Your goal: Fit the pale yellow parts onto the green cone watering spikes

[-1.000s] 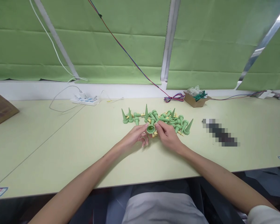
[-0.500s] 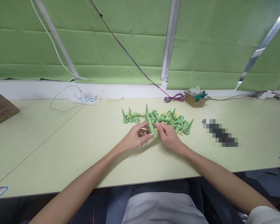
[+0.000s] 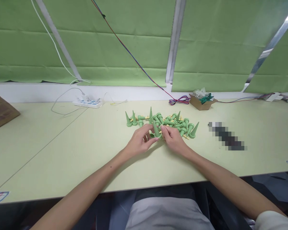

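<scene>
My left hand (image 3: 141, 140) holds a green plastic watering spike (image 3: 156, 128), thumb at its wide round base and fingers behind it. The spike's tip points up and away from me. Close on the right, my right hand (image 3: 174, 139) is closed in a pinch beside the spike; what lies between its thumb and finger is mostly hidden. Just beyond both hands spreads a pile of similar green spikes (image 3: 169, 122) with yellow parts among them. Some stand on their bases, such as the one at the right end (image 3: 194, 131), and others lie on their sides.
The pale table (image 3: 81, 159) reaches to a wall with green blinds. A power strip (image 3: 88, 102) stands at the back left, a brown bag (image 3: 2, 111) at the far left. Coiled wires (image 3: 179, 101) and a small cardboard box (image 3: 201, 103) lie behind the pile. A blurred dark item (image 3: 227, 136) is at right.
The spike in my left hand has tilted, its tip now lower and its base a little farther from me. My right hand has hardly moved.
</scene>
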The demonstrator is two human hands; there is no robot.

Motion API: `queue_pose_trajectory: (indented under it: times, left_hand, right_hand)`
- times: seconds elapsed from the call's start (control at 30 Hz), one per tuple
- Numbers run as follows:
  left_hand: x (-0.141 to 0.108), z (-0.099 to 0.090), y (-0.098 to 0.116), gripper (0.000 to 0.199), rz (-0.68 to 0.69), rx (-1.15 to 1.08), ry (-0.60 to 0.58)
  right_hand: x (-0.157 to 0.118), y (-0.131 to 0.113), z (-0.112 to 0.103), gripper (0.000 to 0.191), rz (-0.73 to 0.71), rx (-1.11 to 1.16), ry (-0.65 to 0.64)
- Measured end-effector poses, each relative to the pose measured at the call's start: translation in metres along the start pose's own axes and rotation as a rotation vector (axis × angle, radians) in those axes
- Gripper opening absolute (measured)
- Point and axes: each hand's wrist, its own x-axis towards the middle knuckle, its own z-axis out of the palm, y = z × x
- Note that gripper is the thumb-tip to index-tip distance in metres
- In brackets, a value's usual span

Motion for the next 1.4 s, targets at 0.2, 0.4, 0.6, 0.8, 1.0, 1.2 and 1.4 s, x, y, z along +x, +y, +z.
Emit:
queue_pose_trajectory:
  times: [0.2,0.4,0.6,0.8,1.0,1.2,1.4]
  left_hand:
    - [0.000,0.003,0.000,0.022,-0.014,0.012,0.037]
    - [-0.001,0.004,-0.004,0.025,-0.036,0.041,0.058]
    - [0.003,0.001,0.001,0.030,-0.127,-0.038,0.100]
    - [0.006,-0.002,0.004,0.047,-0.235,-0.101,0.027]
    - [0.009,-0.004,0.001,0.067,-0.459,-0.462,-0.166]
    - [0.010,-0.003,-0.001,0.071,-0.542,-0.565,-0.239]
    - [0.009,-0.004,0.000,0.066,-0.529,-0.553,-0.228]
  right_hand:
    - [0.001,0.000,0.000,0.048,0.017,0.009,-0.016]
    - [0.002,0.000,0.001,0.048,0.012,-0.004,-0.008]
    - [0.000,-0.002,0.002,0.043,0.017,0.056,0.029]
    - [-0.001,-0.002,0.000,0.040,-0.019,0.034,0.124]
    - [-0.001,-0.003,-0.001,0.038,-0.117,-0.081,0.095]
    - [-0.001,-0.002,0.000,0.036,-0.203,-0.091,0.043]
    - [-0.001,-0.001,-0.001,0.035,-0.204,-0.069,0.033]
